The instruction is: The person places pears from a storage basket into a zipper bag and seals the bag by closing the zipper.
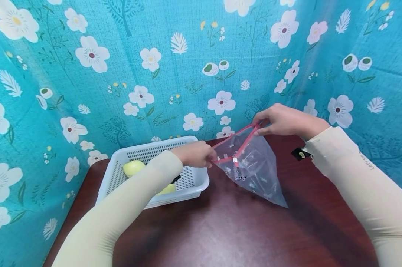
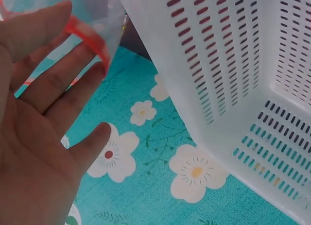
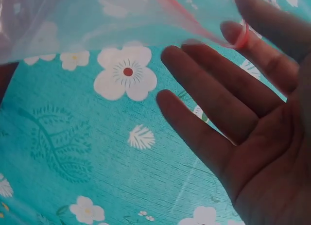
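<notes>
Right of centre, our left hand [image 1: 195, 154] and right hand [image 1: 282, 120] pinch the bag [image 1: 262, 176] open; we likely need one free next.

Head view: high, behind both cream-sleeved forearms [image 1: 120, 207], facing forward and down; widest of the three. Takes in the bare left hand [image 1: 198, 154], bare right hand [image 1: 281, 119], glossy red-brown surface [image 1: 201, 230], white slotted plastic basket [image 1: 187, 180], clear plastic bag with red rim [image 1: 257, 174] and turquoise flower-print cloth [image 1: 174, 81].

Left wrist view: very near, left palm at frame left, facing past the fingers to the cloth; basket large at right.

Right wrist view: also near, palm at frame right, facing the cloth; bag across top.

Overlap: head/left wrist share left hand, basket, bag rim; head/right wrist share right hand, bag rim.
</notes>
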### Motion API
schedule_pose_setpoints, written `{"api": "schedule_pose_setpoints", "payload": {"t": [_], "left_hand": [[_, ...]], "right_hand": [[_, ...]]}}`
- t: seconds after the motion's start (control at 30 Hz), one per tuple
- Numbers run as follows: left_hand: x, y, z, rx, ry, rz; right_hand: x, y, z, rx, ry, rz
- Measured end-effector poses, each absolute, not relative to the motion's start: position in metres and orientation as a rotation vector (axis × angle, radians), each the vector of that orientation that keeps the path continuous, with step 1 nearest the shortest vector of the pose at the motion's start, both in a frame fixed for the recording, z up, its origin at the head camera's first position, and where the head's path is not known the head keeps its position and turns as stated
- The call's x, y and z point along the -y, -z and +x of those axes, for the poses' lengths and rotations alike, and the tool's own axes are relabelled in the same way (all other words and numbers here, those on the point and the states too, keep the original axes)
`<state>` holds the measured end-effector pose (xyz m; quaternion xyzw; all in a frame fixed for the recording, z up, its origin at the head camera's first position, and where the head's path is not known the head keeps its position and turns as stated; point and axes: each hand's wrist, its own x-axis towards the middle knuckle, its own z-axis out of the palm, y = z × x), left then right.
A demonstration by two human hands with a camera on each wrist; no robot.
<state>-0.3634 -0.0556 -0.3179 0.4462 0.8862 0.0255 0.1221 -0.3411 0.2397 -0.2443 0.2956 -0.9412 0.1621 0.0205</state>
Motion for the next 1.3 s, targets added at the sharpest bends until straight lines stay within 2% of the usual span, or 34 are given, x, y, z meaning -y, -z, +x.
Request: {"api": "schedule_pose_setpoints", "payload": {"t": [0.17, 0.5, 0.83, 1.3], "left_hand": [[0.069, 0.316, -0.365, -2.640, -0.132, 1.294], [0.083, 0.314, -0.365, -2.685, -0.173, 1.380], [0.116, 0.313, -0.367, -2.792, -0.165, 1.387], [0.177, 0.342, -0.361, -2.764, -0.172, 1.235]], "right_hand": [[-0.232, 0.254, -0.347, 2.843, -0.628, 0.872], [-0.219, 0.288, -0.351, 2.721, -0.971, 0.616], [-0.215, 0.308, -0.348, 2.599, -1.120, 0.549], [-0.204, 0.320, -0.351, 2.525, -1.243, 0.482]]}}
